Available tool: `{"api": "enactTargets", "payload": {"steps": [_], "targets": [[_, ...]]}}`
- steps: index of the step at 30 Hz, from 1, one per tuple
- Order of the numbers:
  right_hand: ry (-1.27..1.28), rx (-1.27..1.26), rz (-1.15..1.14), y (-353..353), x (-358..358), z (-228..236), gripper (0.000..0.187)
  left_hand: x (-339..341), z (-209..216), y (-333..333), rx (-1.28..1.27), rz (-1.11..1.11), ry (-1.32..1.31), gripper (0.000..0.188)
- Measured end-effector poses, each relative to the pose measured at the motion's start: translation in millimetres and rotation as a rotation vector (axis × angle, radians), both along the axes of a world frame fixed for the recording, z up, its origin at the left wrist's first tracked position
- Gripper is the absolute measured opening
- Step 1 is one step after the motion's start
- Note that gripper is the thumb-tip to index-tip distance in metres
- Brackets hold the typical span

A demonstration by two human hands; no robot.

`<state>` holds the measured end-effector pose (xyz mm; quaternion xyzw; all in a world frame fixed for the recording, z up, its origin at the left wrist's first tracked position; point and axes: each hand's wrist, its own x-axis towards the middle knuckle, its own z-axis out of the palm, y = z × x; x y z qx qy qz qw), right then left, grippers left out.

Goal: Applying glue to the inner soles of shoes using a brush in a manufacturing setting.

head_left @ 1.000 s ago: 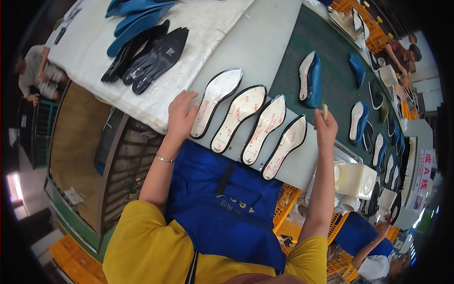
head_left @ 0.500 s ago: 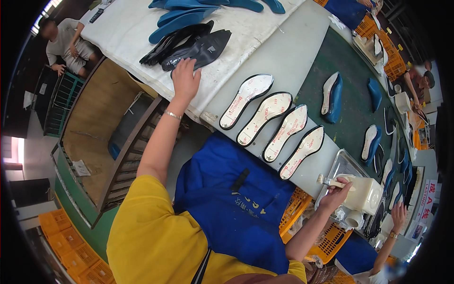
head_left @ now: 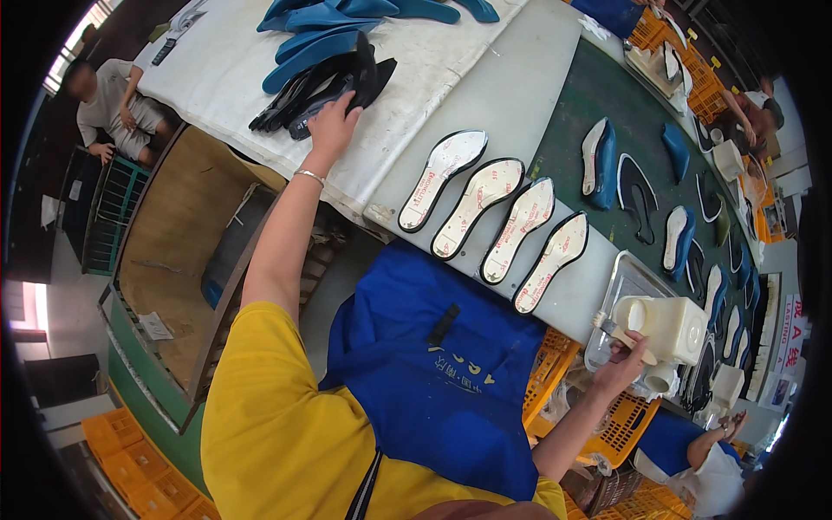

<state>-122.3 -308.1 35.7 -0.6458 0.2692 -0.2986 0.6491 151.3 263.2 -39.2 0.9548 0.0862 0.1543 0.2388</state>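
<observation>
My left hand [head_left: 334, 130] is closed on a black shoe upper [head_left: 312, 120] at the near edge of a small heap on the white cloth; its fingertips are partly hidden among the dark pieces. In my right hand [head_left: 622, 364] is a flat brush [head_left: 607, 326], gripped by its pale handle with the bristles pointing up and left. That hand is beside a cream plastic container [head_left: 680, 329] and a clear tray [head_left: 626, 279]. Between my hands several white insoles with black rims, one of them this insole [head_left: 443, 178], lie in a row on the pale tabletop.
Blue shoe lasts [head_left: 325, 39] are heaped beyond the black uppers. More lasts with soles, such as this last [head_left: 600, 165], sit on a green conveyor belt [head_left: 576, 113]. A wooden bin [head_left: 173, 251] stands at left, an orange crate [head_left: 550, 373] under the table. Other people work at right.
My left hand has curled into the black uppers, which are now bunched and tipped up. The brush in my right hand has swung to point upward. A person's hand at lower right has lowered.
</observation>
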Motion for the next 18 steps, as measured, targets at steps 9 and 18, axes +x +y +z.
{"api": "enactTargets", "payload": {"steps": [9,18], "targets": [[-0.129,-0.093,0.3,45,26,20,0.017,-56,48,-57,-1.132,-0.238,0.004,0.046],[0.026,-0.209,0.658,95,24,21,0.015,-91,-17,-54,-0.307,-0.013,-0.073,0.039]]}}
